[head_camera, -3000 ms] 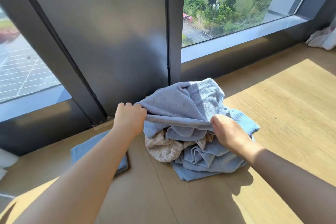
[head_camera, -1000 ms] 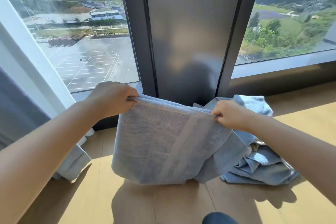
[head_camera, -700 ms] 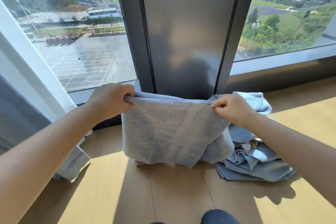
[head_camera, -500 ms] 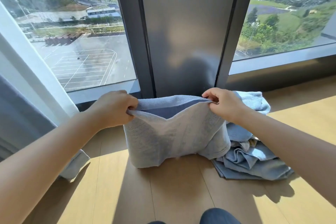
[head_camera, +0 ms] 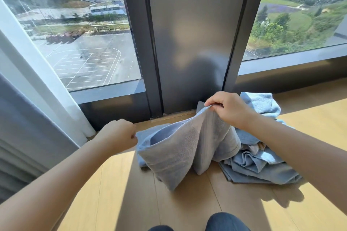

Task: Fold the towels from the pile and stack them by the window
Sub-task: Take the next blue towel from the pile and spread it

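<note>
A grey-blue towel [head_camera: 180,154], doubled over, hangs between my hands with its lower edge resting on the wooden floor. My left hand [head_camera: 118,136] pinches its left corner low down, just above a folded blue towel [head_camera: 148,133] that lies flat by the window frame. My right hand [head_camera: 228,110] holds the other corner higher up. To the right lies the crumpled pile of blue towels [head_camera: 257,163], with a beige cloth partly buried in it.
The dark metal window pillar [head_camera: 191,43] and low sill stand right behind the towels. A white curtain [head_camera: 37,73] and grey drape hang at the left. My knees [head_camera: 227,222] show at the bottom edge. Sunlit wooden floor [head_camera: 309,118] stretches to the right.
I have lifted the towel off the pile, doubled it over and lowered it. In the last half second my left hand dropped toward the folded towel, so the held towel now slopes and sags on the floor.
</note>
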Motion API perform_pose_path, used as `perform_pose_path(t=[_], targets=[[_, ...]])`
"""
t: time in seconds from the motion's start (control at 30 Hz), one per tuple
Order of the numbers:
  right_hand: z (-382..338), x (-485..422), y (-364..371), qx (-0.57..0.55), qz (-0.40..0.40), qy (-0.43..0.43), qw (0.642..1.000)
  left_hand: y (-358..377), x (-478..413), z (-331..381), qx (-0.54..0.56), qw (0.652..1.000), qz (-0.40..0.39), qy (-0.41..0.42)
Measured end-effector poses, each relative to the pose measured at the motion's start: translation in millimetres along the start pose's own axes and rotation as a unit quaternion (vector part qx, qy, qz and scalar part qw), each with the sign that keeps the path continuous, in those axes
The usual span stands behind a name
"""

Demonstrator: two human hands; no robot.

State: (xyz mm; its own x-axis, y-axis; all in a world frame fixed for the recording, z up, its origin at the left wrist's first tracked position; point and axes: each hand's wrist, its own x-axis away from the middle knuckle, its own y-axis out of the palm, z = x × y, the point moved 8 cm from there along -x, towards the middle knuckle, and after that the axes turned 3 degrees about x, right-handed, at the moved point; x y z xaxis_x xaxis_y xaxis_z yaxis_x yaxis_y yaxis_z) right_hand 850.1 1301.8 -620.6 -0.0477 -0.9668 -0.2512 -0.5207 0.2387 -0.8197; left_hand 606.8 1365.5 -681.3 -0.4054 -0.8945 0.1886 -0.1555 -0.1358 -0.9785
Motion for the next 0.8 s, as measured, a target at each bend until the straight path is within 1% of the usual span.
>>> perform_pose_path(t=[0.1,0.2,0.3,0.37,0.43,0.47,0.57,0.67,0.73,0.8], targets=[[-9,2,6,0.005,-0.008,-0.027,1.0,-5,-1,24,0.141,0.988,0.036,0.052],[-21,2,12,0.002,-0.02,-0.062,0.998,-23,3,64,0.269,0.954,0.069,0.109],[-24,2,13,-0.009,-0.018,-0.067,0.998,-33,4,99,0.388,0.911,0.062,0.125],[-22,2,12,-0.028,-0.015,-0.054,0.998,-34,4,116,0.436,0.889,0.045,0.133],[-18,3,11,-0.046,-0.011,-0.038,0.998,-34,4,127,0.452,0.881,0.042,0.132],[-17,3,12,-0.053,-0.008,-0.032,0.998,-34,4,129,0.451,0.882,0.049,0.122],[-15,5,14,-0.071,-0.009,-0.022,0.997,-36,3,125,0.417,0.897,0.109,0.094],[-13,8,18,-0.077,-0.015,-0.016,0.997,-39,5,117,0.388,0.903,0.16,0.096],[-10,11,22,-0.075,-0.025,-0.008,0.997,-44,7,112,0.38,0.9,0.191,0.098],[-6,16,28,-0.068,-0.055,0.001,0.996,-48,8,106,0.4,0.888,0.207,0.094]])
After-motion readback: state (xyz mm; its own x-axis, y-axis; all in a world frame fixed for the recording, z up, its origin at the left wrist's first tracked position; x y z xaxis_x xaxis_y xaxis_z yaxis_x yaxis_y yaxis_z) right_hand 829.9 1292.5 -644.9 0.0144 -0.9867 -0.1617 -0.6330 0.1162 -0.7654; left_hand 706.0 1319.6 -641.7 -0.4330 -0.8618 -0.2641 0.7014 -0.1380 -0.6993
